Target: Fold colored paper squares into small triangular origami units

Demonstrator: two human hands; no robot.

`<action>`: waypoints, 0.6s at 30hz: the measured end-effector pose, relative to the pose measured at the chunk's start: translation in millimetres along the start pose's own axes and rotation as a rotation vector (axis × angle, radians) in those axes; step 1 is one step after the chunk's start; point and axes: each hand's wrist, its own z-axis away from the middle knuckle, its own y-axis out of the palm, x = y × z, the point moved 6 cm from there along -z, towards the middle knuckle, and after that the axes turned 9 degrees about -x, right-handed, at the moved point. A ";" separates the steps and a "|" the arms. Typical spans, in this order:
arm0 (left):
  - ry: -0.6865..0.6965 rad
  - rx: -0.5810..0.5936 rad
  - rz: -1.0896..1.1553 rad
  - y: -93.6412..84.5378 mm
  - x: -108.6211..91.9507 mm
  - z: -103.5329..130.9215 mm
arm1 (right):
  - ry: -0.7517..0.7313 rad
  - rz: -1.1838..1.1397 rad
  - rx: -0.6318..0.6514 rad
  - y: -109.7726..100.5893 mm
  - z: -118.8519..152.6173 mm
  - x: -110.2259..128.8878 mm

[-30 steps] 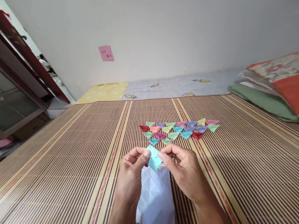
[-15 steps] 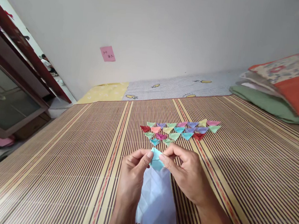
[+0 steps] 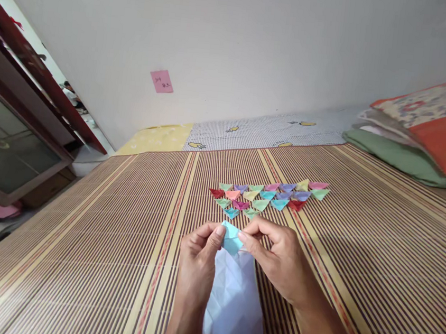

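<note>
A small light-blue folded paper is held up between both hands. My left hand pinches its left edge between thumb and fingers, and my right hand pinches its right side. Beneath the hands a creased white sheet lies on the striped mat. Just beyond them, several small folded paper boats in many colours stand in rows, among them a turquoise one, a dark red one and a magenta one.
Folded bedding, with a green piece and an orange one, is stacked at the right. A patterned cloth runs along the wall, where a pink note is stuck. Through the doorway at left a person shows.
The light-blue paper has shifted slightly left and shows a little more of its surface between the fingers. Both hands keep their pinch and have barely moved.
</note>
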 end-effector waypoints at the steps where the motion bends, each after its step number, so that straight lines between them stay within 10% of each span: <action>1: 0.022 -0.001 -0.029 -0.1 -1.2 0.3 | -0.006 0.002 -0.016 0.2 -0.5 0.9; 18: 0.246 0.018 -0.405 13.2 -13.2 12.0 | -0.126 0.015 -0.177 -0.6 -1.0 8.5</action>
